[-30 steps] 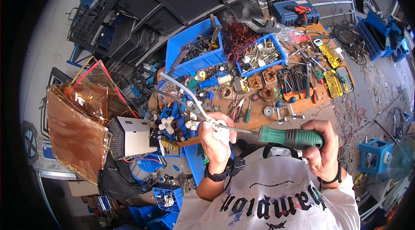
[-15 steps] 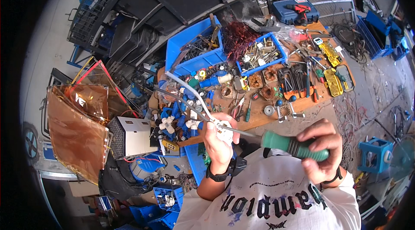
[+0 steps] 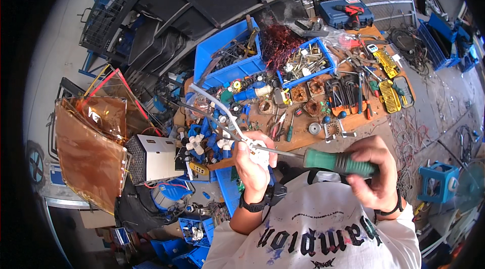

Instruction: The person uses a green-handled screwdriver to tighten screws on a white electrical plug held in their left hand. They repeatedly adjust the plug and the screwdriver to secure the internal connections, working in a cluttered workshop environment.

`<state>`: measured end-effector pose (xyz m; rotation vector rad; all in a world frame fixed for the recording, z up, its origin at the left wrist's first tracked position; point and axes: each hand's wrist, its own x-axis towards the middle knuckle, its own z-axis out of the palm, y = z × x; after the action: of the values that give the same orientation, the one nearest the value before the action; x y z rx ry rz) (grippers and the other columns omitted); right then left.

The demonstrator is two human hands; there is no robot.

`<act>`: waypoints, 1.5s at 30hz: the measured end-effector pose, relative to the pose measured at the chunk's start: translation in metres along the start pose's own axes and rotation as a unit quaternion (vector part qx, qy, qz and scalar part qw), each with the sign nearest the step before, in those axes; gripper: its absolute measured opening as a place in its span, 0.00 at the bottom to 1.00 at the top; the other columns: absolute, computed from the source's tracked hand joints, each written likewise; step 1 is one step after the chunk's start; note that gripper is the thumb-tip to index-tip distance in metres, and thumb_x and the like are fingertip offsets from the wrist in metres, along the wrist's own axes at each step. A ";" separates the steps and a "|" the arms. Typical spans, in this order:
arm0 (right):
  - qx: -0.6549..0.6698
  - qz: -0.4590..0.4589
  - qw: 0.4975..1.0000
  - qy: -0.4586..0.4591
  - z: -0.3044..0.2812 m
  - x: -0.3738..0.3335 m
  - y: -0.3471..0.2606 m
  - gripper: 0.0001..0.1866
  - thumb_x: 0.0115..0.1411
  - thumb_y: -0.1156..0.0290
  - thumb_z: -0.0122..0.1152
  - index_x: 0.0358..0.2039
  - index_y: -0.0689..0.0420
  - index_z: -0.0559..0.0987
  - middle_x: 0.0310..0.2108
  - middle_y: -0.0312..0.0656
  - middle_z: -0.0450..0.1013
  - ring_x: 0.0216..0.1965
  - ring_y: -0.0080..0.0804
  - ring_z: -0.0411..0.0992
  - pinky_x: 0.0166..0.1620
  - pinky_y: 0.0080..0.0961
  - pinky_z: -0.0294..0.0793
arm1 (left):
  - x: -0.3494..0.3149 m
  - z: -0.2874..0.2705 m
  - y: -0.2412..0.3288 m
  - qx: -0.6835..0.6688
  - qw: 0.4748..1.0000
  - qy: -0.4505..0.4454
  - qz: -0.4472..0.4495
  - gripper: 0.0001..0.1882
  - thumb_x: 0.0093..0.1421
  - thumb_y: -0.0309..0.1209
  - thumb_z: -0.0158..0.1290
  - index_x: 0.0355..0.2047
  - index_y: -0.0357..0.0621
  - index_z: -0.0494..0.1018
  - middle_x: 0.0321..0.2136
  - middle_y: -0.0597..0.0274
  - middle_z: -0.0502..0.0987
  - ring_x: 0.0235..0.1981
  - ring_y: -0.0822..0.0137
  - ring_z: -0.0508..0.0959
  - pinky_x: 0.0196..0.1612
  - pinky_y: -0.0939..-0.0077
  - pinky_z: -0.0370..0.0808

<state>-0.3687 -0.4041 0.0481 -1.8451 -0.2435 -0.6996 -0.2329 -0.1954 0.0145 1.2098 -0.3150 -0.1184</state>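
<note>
My left hand [image 3: 252,170] is closed around a small white plastic electrical fitting [image 3: 260,154], held up in front of my shirt. A pale grey cable [image 3: 220,103] and a darker cable [image 3: 202,113] run from the fitting toward the upper left. In my right hand [image 3: 376,175] is a screwdriver [image 3: 328,161] with a thick green and black handle. Its long metal shaft points left, and the tip reaches the fitting between my left fingers. Whether the tip sits in a screw cannot be made out. The fingers round the handle's end are slightly blurred.
Beyond my hands, a wooden table [image 3: 303,140] carries a blue crate [image 3: 230,74] of scrap, a blue tray [image 3: 328,61] of metal pieces, hex keys [image 3: 344,98] and a drill [image 3: 352,12] on its case. Blue and white plastic parts [image 3: 196,143] lie piled left.
The screwdriver handle has shifted slightly left and up and lies more level. My right hand's fingers have changed position around the handle's end. My left hand and the fitting have moved slightly left.
</note>
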 end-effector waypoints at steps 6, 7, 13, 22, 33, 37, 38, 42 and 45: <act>0.069 -0.033 0.997 0.028 0.009 -0.009 0.007 0.30 0.47 0.65 0.72 0.47 0.59 0.67 0.45 0.53 0.65 0.41 0.37 0.69 0.40 0.27 0.70 | -0.002 0.001 0.003 0.004 1.000 -0.007 -0.008 0.23 0.66 0.49 0.34 0.35 0.40 0.66 0.19 0.55 0.71 0.11 0.69 0.67 0.14 0.79 0.64; 0.089 -0.016 0.995 0.040 0.010 -0.009 0.007 0.33 0.47 0.61 0.73 0.48 0.59 0.66 0.46 0.53 0.64 0.41 0.35 0.68 0.40 0.27 0.70 | -0.003 0.001 0.002 0.007 1.000 -0.012 -0.006 0.23 0.66 0.49 0.34 0.35 0.40 0.66 0.19 0.55 0.71 0.11 0.69 0.67 0.14 0.79 0.64; 0.152 0.061 0.973 0.161 0.028 -0.019 0.016 0.39 0.57 0.37 0.50 0.52 0.61 0.59 0.49 0.52 0.60 0.34 0.26 0.63 0.35 0.24 0.66 | -0.007 0.011 0.004 0.007 0.999 0.044 -0.029 0.24 0.65 0.52 0.36 0.32 0.43 0.66 0.16 0.58 0.68 0.11 0.70 0.65 0.13 0.78 0.61; 0.077 0.259 0.961 0.051 0.004 -0.015 -0.007 0.20 0.60 0.61 0.56 0.45 0.63 0.67 0.37 0.45 0.70 0.36 0.27 0.69 0.41 0.23 0.68 | -0.011 0.009 0.002 0.013 0.998 0.052 -0.033 0.23 0.65 0.52 0.36 0.32 0.44 0.66 0.16 0.59 0.68 0.11 0.70 0.65 0.12 0.78 0.60; 0.094 -0.029 0.993 0.059 0.011 -0.012 0.002 0.26 0.53 0.58 0.67 0.43 0.57 0.64 0.42 0.52 0.69 0.40 0.41 0.70 0.45 0.34 0.70 | -0.012 0.008 -0.001 0.028 0.999 0.014 -0.019 0.23 0.66 0.51 0.34 0.34 0.42 0.66 0.16 0.58 0.69 0.11 0.71 0.65 0.13 0.79 0.61; 0.041 -0.012 0.998 0.036 0.007 -0.020 0.003 0.27 0.55 0.50 0.62 0.43 0.59 0.66 0.41 0.54 0.70 0.39 0.42 0.72 0.43 0.34 0.73 | -0.012 0.005 -0.002 0.034 0.999 0.016 0.000 0.24 0.67 0.50 0.33 0.36 0.41 0.67 0.18 0.56 0.71 0.12 0.71 0.68 0.15 0.80 0.63; 0.007 -0.022 1.000 0.007 0.003 -0.020 0.001 0.27 0.56 0.52 0.63 0.43 0.59 0.66 0.41 0.55 0.70 0.39 0.43 0.72 0.42 0.34 0.73 | -0.012 0.004 -0.003 0.043 0.999 0.019 0.002 0.24 0.67 0.50 0.33 0.36 0.41 0.67 0.19 0.56 0.72 0.12 0.71 0.68 0.15 0.80 0.63; 0.020 -0.102 0.995 -0.007 0.004 -0.017 -0.005 0.10 0.49 0.71 0.67 0.31 0.52 0.76 0.42 0.49 0.73 0.36 0.37 0.73 0.38 0.29 0.74 | -0.011 0.015 -0.004 0.089 0.994 0.062 -0.002 0.24 0.65 0.52 0.35 0.33 0.43 0.67 0.15 0.59 0.67 0.10 0.70 0.64 0.13 0.78 0.60; 0.018 -0.171 0.985 0.007 0.010 -0.012 -0.002 0.10 0.45 0.72 0.69 0.27 0.51 0.76 0.42 0.43 0.74 0.35 0.36 0.72 0.36 0.29 0.73 | -0.011 0.018 -0.004 0.091 0.994 0.066 0.003 0.24 0.65 0.52 0.35 0.33 0.44 0.67 0.15 0.60 0.68 0.10 0.70 0.64 0.13 0.78 0.60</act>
<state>-0.3754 -0.3927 0.0406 -1.7809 -0.5696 -0.9349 -0.2479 -0.2100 0.0145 1.3893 -0.2160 -0.0037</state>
